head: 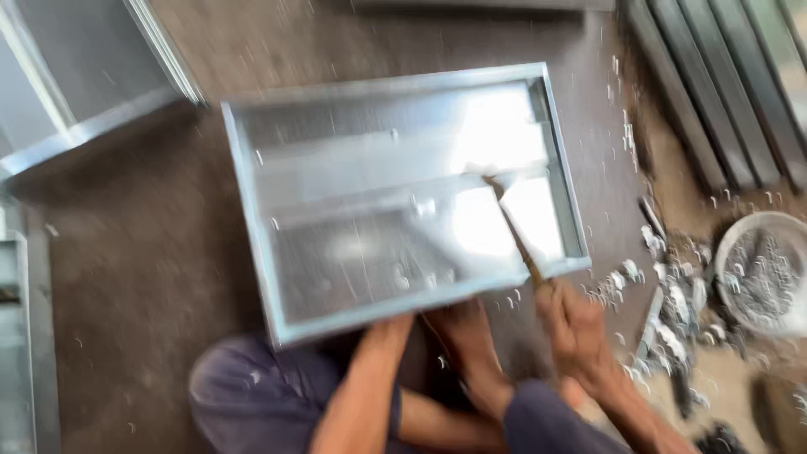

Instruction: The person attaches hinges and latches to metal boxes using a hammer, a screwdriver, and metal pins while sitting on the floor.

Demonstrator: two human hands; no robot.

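Note:
A rectangular sheet-metal duct box (252, 219) stands open-side up on the floor in front of me, shiny inside. My right hand (576, 328) grips the wooden handle of a hammer (513, 231), whose head is inside the box near its right wall. My left hand (382, 329) reaches to the box's near edge; its fingers are hidden behind the rim. My legs in blue-grey trousers and a bare foot sit just below the box. The frame is motion-blurred.
Another sheet-metal duct piece (76, 92) lies at the upper left. Long metal strips (714, 92) lie at the upper right. A round bowl of small metal bits (761, 269) stands at right, with metal scraps (672, 303) strewn beside it.

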